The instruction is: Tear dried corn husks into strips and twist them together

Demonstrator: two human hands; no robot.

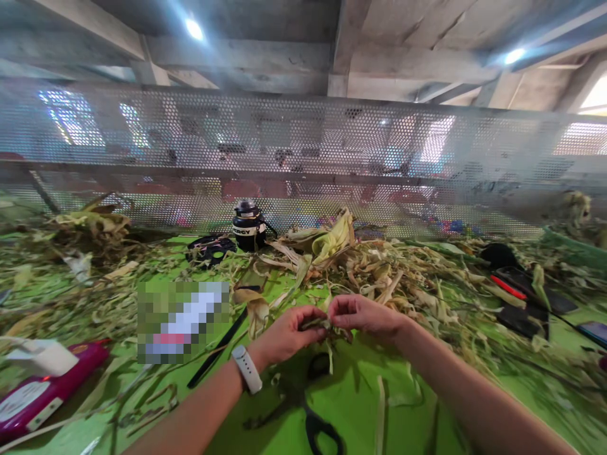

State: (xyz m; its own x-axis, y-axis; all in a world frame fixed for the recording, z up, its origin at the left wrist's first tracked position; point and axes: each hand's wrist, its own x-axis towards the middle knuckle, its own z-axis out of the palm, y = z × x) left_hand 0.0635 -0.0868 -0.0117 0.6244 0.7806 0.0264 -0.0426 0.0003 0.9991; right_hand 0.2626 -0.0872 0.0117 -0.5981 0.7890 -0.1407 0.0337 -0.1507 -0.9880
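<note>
My left hand [286, 333], with a white band on its wrist, has its fingers curled around a small bundle of dry corn husk strips [331, 328]. Fingertips of my right hand [364, 315] pinch the same bundle from the other side, so the two hands almost touch. Loose ends of husk hang below the fingers; the rest of the bundle is partly hidden. Under the hands, a pair of scissors [325, 433] with black handles lies on the green tabletop [365, 404]. A pile of dry husks [374, 268] spreads just beyond.
A black jar [249, 230] stands at the back beside a black ring-shaped object [211, 250]. A magenta power strip [57, 382] with a white plug lies left. A dark slim bar [218, 347] lies nearer. A phone [595, 332] is far right. Perforated metal panels [303, 136] rise behind.
</note>
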